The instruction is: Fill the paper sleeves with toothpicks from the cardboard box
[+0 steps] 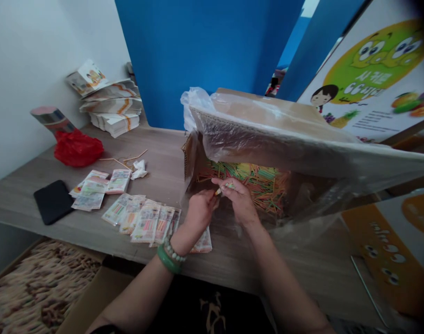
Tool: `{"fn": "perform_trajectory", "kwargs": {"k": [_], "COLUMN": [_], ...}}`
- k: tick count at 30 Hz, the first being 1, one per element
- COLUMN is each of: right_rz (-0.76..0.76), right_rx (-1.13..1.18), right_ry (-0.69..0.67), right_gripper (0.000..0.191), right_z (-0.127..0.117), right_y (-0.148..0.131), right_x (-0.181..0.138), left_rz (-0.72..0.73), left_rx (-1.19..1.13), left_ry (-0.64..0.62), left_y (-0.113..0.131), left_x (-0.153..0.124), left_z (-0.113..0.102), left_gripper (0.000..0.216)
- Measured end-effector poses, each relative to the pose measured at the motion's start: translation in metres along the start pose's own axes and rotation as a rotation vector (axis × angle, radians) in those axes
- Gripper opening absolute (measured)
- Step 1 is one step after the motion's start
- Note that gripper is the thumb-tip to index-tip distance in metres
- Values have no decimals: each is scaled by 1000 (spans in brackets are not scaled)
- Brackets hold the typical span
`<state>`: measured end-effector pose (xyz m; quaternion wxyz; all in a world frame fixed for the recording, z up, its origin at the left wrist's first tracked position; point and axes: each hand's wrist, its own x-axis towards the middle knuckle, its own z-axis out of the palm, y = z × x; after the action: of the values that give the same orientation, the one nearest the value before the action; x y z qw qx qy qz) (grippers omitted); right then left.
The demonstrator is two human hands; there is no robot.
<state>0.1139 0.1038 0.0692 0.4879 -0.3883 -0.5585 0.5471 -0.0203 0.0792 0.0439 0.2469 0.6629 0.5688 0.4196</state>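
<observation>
My left hand [200, 208], with a green bangle and a beaded bracelet at the wrist, is closed in a pinch at the front of the open box; what it grips is too small to make out. Against it, the fingers of my right hand [242, 202] are closed around a few pale green and whitish thin sticks [230, 185]. Just behind the hands, many loose coloured sticks [256, 178] lie in the plastic-lined cardboard box [186, 160]. Left of my left hand, filled clear packets [147, 222] with striped edges lie in an overlapping row, partly hidden by my forearm.
More packets [93, 190] lie beside a black phone-like slab [53, 202]. Behind are a red plastic bag [79, 148], crumpled tissue [139, 169] and stacked flat printed cartons [114, 109]. Plastic liner [302, 134] drapes over the box. Printed boxes [382, 250] stand right; a filled carton [41, 287] sits below left.
</observation>
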Motion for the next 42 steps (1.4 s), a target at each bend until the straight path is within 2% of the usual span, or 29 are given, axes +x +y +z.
{"fn": "perform_trajectory", "kwargs": {"k": [3, 6, 8, 11, 13, 16, 18, 21, 24, 26, 28, 30, 33, 35, 36, 38, 40, 42], "right_rz": [5, -16, -25, -33, -64, -66, -2, 72, 31, 5, 31, 73, 136, 172, 186, 211, 213, 209], "right_rx": [-20, -22, -47, -92, -72, -22, -14, -49, -110, -119, -101, -79, -9, 26, 11, -91, -302, -613], "right_ry": [48, 65, 63, 39, 81, 204, 205, 181, 265, 268, 202, 102, -93, -204, -241, -320, -367, -313], "right_gripper": [11, 11, 14, 33, 41, 37, 30, 21, 14, 12, 10, 8, 21, 28, 25, 12, 8, 10], "right_z": [-3, -10, -18, -33, -42, -50, -52, -49, -44, -38, -28, -12, 23, 47, 57, 71, 73, 68], "right_y": [-2, -4, -6, -7, -5, 6, 15, 23, 21, 18, 18, 20, 26, 30, 31, 33, 31, 29], "right_x": [2, 11, 22, 35, 36, 28, 21, 12, 0, -10, -21, -33, -52, -63, -68, -77, -85, -91], "left_rz": [70, 37, -54, -237, -354, -444, -435, -404, -366, -335, -322, -299, -270, -291, -319, -388, -437, -433], "left_rx": [23, -216, -463, -773, -964, -1162, -1197, -1187, -1137, -1089, -1025, -890, -631, -574, -581, -590, -530, -361], "left_ry": [46, 31, -2, -43, -77, -118, -153, -197, -186, -184, -191, -143, -3, 39, 39, 45, 111, 229], "left_y": [4, 4, 2, -1, -2, -3, -3, 2, 10, 14, 16, 17, 18, 15, 11, -1, -18, -38], "left_x": [3, 20, 38, 60, 67, 66, 62, 54, 41, 27, 10, -10, -42, -62, -70, -82, -87, -88], "left_z": [7, 20, 30, 40, 43, 41, 38, 33, 26, 18, 5, -11, -39, -57, -66, -81, -95, -107], "left_gripper": [18, 17, 16, 13, 18, 30, 35, 35, 36, 41, 39, 31, 16, 10, 9, 10, 11, 11]}}
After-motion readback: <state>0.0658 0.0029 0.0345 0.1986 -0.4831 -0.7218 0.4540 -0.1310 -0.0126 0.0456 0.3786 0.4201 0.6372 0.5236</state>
